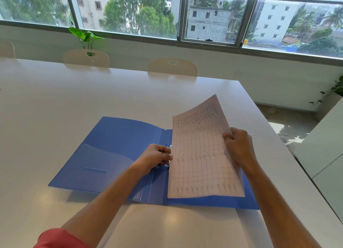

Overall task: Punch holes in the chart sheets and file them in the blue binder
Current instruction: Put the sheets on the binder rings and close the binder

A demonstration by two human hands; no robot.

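Observation:
A blue binder (115, 147) lies open on the white table (55, 91), its metal rings (168, 146) near the spine. Pale pink chart sheets (202, 158) with a hand-drawn grid rest over the binder's right half, their far right corner curled up off the cover. My left hand (156, 157) sits at the rings, fingers pinching the sheets' left edge. My right hand (239, 145) grips the sheets' right edge and lifts it. Whether the rings pass through the sheets is hidden by my left hand.
Three cream chair backs (172, 66) line the table's far side, with a potted plant (85, 38) behind them under a wide window. The table's right edge (278, 136) drops to the floor; a white cabinet (326, 155) stands beyond it.

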